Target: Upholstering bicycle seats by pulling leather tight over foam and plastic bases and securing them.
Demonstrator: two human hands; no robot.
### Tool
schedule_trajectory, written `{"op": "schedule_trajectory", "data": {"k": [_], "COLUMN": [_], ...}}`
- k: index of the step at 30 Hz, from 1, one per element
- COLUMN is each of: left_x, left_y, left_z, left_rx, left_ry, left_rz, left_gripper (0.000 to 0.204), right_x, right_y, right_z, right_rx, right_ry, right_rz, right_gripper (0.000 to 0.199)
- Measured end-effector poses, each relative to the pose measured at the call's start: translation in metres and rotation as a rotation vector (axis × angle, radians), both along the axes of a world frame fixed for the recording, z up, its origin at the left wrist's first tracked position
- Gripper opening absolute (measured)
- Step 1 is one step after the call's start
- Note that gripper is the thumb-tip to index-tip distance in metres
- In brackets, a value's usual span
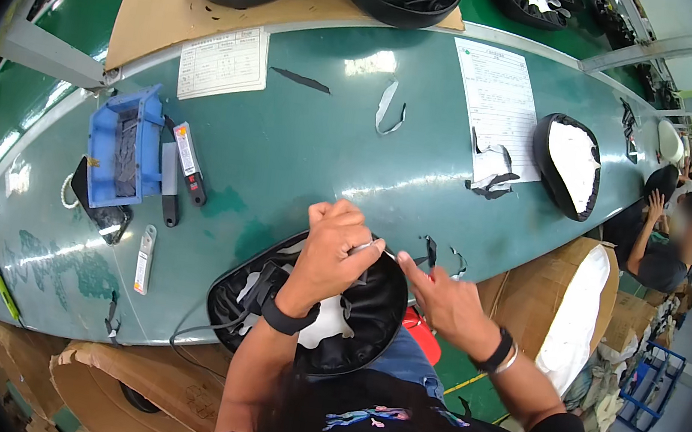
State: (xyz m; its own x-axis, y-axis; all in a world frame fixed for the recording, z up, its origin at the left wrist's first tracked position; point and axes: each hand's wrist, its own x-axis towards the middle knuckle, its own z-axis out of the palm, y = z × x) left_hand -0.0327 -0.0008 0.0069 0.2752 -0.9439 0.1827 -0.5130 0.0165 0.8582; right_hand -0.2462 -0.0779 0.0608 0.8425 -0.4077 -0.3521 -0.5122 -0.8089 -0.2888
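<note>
Left hand (333, 253) fisted, right hand (443, 301) pinching (forefinger extended).

2 white printed sheets (224, 62) (500, 97) lay on worktop (302, 150); cardboard boxes (526, 294) stood R & below w/ brown flaps

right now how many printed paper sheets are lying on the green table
2: one printed sheet at the far left beside the cardboard, another printed sheet at the far right next to an upturned black seat. None looks hidden.
</note>
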Motion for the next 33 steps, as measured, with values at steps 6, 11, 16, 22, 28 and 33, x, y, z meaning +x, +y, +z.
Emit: {"op": "schedule_trajectory", "data": {"k": [6,11,16,22,28,33], "left_x": [-0.005,-0.020,-0.019,-0.017,0.007,0.018], "left_y": [0.001,0.012,0.024,0.027,0.032,0.039], "left_z": [0.004,0.009,-0.018,-0.028,-0.022,-0.003], "left_rx": [-0.053,0.249,0.157,-0.060,-0.097,-0.352], "left_ry": [0.725,-0.396,-0.378,-0.041,0.742,1.143], "left_rz": [0.037,0.184,0.106,0.106,0.094,0.195], "left_gripper": [0.028,0.022,0.022,0.024,0.030,0.035], "right_x": [-0.005,0.016,0.017,0.028,0.000,-0.014], "right_y": [0.029,-0.008,-0.012,-0.020,0.009,0.062], "right_z": [0.002,0.002,0.002,0.003,-0.004,0.010], "right_rx": [0.018,-0.050,-0.040,-0.001,-0.090,-0.026], "right_ry": [0.050,-0.036,-0.021,-0.056,0.076,0.086], "right_rz": [-0.170,-0.016,0.036,0.119,0.019,-0.198], "right_gripper": [0.062,0.057,0.057,0.058,0.062,0.061]}}
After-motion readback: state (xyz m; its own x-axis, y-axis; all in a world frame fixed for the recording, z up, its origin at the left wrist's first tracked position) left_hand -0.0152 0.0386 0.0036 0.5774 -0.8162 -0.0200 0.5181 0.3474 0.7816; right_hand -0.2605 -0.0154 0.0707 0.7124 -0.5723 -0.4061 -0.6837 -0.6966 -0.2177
